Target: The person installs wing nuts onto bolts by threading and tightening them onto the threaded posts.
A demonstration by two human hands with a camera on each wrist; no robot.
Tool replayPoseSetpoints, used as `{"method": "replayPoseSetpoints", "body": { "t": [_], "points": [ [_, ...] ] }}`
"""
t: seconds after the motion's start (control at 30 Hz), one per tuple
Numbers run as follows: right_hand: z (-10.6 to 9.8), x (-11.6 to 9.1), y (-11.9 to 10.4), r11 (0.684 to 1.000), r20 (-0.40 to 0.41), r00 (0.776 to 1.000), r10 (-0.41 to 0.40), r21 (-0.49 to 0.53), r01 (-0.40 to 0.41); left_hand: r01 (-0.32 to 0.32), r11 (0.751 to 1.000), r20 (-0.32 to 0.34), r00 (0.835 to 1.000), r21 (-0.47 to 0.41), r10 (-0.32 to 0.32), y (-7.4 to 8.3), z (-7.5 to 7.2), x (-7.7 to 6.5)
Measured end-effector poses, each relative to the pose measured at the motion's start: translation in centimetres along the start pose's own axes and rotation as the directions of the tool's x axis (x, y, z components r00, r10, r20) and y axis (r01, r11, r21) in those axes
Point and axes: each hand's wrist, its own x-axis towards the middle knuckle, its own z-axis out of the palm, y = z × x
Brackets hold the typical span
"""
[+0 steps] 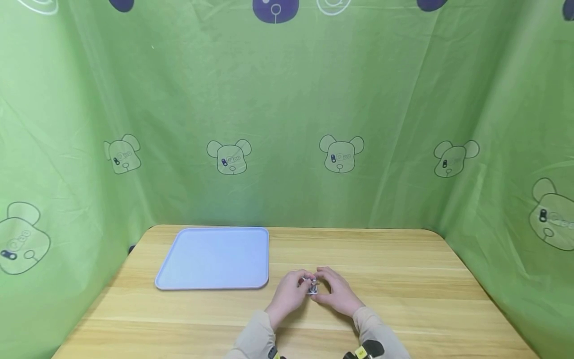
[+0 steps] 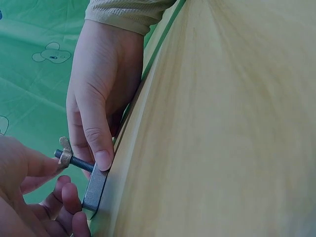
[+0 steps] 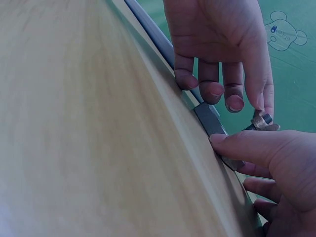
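Left hand [image 1: 287,293] pinches a wing nut [image 2: 65,155], right hand [image 1: 336,294] grips the metal block [image 2: 95,191] on the desk [image 1: 381,259], well inside both side edges; a tray [image 1: 215,259] lies near the back-left corner.

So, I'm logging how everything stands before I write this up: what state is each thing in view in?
wing nut: on the bolt, near its free end
bolt: upright, sticking out of the metal block
metal block: on the table, held
left hand: pinching the wing nut
right hand: gripping the metal block
tray: flat, rim up
curtain: hanging, creased
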Motion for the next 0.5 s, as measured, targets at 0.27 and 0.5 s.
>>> {"method": "replayPoseSetpoints", "body": {
  "t": [0.27, 0.5],
  "points": [
    [0.09, 0.05, 0.23, 1.0, 0.014, 1.0, 0.017, 0.005, -0.017, 0.078, 0.989, -0.011, 0.997, -0.124, -0.08, 0.19, -0.15, -0.4],
    [0.03, 0.06, 0.23, 1.0, 0.01, 1.0, -0.002, 0.009, 0.001, 0.056, 0.994, -0.015, 0.998, -0.096, -0.057, 0.38, -0.33, -0.5]
  ]
}}
